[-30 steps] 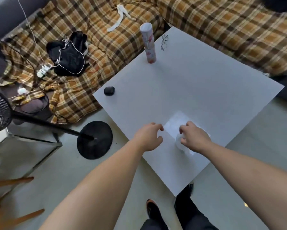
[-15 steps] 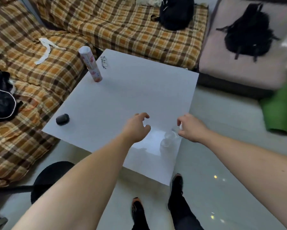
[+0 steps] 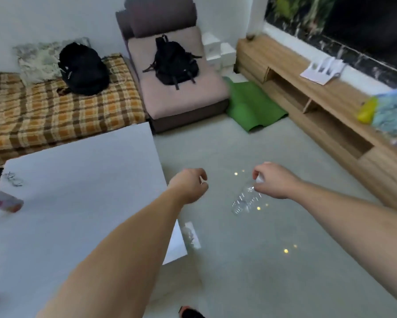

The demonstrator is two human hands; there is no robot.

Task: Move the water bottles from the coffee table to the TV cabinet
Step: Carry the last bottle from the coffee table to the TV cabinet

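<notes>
While the right hand (image 3: 274, 181) pinches the clear water bottle (image 3: 245, 200) by its capped neck above the floor, left hand (image 3: 189, 185) loosely curled and empty, carry it level to the TV cabinet (image 3: 316, 97), setting it upright.

Right hand (image 3: 274, 181) pinches in a closed grip; left hand (image 3: 189, 184) loosely curled.

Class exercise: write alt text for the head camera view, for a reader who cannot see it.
The right hand holds a clear water bottle by its cap above the floor, away from the white coffee table. The left hand is empty; the wooden TV cabinet stands ahead.
</notes>
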